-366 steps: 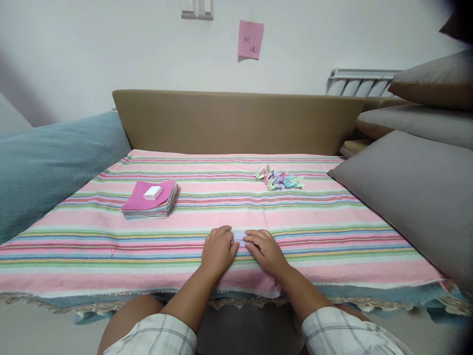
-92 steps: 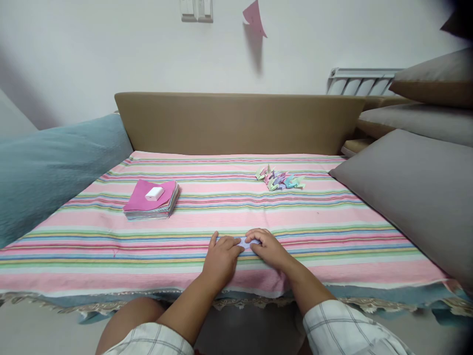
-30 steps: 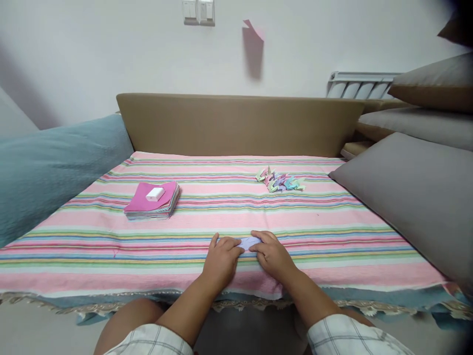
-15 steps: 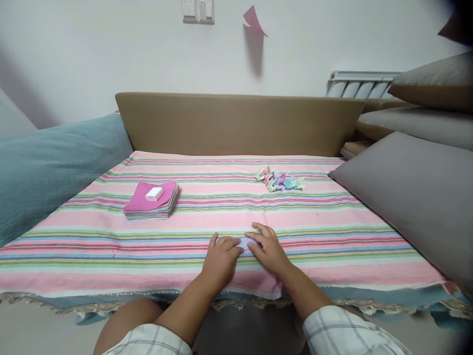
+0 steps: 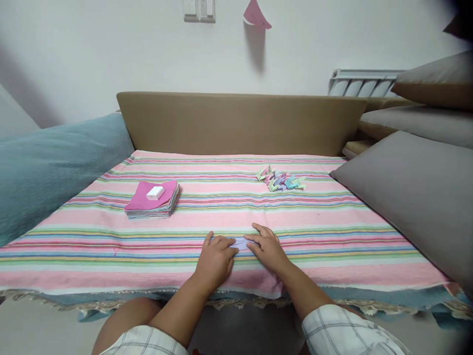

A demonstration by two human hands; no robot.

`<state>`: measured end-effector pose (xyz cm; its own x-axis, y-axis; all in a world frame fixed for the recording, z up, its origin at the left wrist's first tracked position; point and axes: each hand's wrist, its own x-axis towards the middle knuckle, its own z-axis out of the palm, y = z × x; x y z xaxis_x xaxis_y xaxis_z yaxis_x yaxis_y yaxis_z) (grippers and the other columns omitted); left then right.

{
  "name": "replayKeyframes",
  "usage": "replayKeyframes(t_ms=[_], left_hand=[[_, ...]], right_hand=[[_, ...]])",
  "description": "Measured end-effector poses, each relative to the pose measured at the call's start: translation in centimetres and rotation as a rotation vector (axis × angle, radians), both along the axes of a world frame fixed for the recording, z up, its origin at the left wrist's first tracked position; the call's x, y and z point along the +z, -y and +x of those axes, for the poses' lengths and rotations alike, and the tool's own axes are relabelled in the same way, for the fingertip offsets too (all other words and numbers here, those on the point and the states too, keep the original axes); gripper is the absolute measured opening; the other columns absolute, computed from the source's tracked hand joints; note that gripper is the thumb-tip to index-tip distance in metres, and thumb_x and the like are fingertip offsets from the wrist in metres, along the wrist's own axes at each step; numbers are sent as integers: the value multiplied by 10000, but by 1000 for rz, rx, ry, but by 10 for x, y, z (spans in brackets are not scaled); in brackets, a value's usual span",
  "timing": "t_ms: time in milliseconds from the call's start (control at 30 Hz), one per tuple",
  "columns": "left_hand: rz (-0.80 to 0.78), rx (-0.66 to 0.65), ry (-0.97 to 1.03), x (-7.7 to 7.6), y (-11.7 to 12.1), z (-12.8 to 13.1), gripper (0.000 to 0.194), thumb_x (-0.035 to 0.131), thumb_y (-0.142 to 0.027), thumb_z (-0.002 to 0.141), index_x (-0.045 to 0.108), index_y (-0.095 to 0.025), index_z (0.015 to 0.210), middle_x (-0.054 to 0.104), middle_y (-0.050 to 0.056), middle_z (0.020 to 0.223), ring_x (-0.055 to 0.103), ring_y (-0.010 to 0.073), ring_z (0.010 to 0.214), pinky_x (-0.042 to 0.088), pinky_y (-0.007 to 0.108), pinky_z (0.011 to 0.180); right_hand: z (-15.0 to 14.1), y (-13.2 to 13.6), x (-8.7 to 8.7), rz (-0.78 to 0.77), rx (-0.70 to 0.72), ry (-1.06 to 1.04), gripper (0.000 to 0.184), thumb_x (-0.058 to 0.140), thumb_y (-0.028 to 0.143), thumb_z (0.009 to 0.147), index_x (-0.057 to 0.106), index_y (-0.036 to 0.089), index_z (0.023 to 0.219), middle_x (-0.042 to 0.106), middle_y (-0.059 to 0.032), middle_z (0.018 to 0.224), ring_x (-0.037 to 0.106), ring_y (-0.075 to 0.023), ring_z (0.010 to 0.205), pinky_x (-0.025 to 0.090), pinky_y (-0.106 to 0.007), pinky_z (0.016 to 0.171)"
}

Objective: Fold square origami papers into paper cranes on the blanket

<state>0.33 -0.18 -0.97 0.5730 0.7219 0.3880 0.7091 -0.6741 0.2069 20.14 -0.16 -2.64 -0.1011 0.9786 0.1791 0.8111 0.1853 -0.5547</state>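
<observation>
A small folded piece of lavender paper [image 5: 241, 243] lies on the striped cloth, showing between my two hands. My left hand [image 5: 216, 259] pinches its left end between thumb and fingers. At the paper's right end, my right hand [image 5: 269, 250] has thumb and fingertips closed on it, with one finger stretched away toward the back. The fingers cover both ends of the paper, so its full shape is hidden. Further back to the right sits a cluster of small folded paper pieces [image 5: 281, 180] in green, pink, purple and blue.
A stack of coloured paper sheets [image 5: 152, 212] stands at the left, a white block [image 5: 155, 193] on its pink top sheet. The striped cloth [image 5: 207, 212] covers the seat. Grey cushions [image 5: 414, 182] rise at the right, a blue-covered armrest [image 5: 66, 158] at the left.
Since 12 seconds ago the lavender paper looks narrower at its left end. In the last half second my left hand has shifted slightly left, exposing more paper. The pink wall note has curled up.
</observation>
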Motion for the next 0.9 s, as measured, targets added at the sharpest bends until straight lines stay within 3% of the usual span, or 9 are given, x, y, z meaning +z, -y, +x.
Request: replayKeyframes(t_ms=[167,300,367,633,767,900], left_hand=[[-20,18,-4,6,2,0,274,572,-124,707,698,-296,880,674,6,1064,571,230,979,252,562,1015],[7,69,55,6,2,8,110,578,-274,782,687,-269,796,686,7,974,579,214,937,166,584,1045],[36,108,81,5,1,12,151,561,-330,813,679,-258,751,688,5,908,582,207,903,154,581,1049],[34,211,103,1,-5,23,133,598,-293,776,605,-221,665,665,7,815,568,206,853,138,570,1059],[-33,247,116,1,-6,21,102,613,-313,771,597,-222,728,650,-3,770,565,203,846,164,553,1055],[-65,247,142,-2,-7,18,203,645,-335,759,622,-255,944,667,8,897,558,225,927,170,555,1050]], right_hand=[[0,0,0,2,2,7,276,561,312,830,662,336,1086,443,-38,1372,377,-247,1241,306,-441,1005],[0,1,-1,62,33,31,278,547,303,839,658,332,1091,459,-41,1351,387,-243,1222,313,-435,992],[0,3,-2,127,58,39,281,530,284,846,656,320,1094,483,-46,1319,406,-239,1195,324,-429,977],[-8,-1,-4,245,-28,22,225,503,392,876,713,312,895,592,-35,944,497,-204,920,360,-376,828],[-12,-6,-7,246,-53,3,167,573,383,838,708,289,865,598,-32,910,500,-197,888,344,-370,822],[-15,-7,-9,234,-46,24,162,592,339,830,685,293,954,603,-30,923,499,-203,899,340,-369,820]])
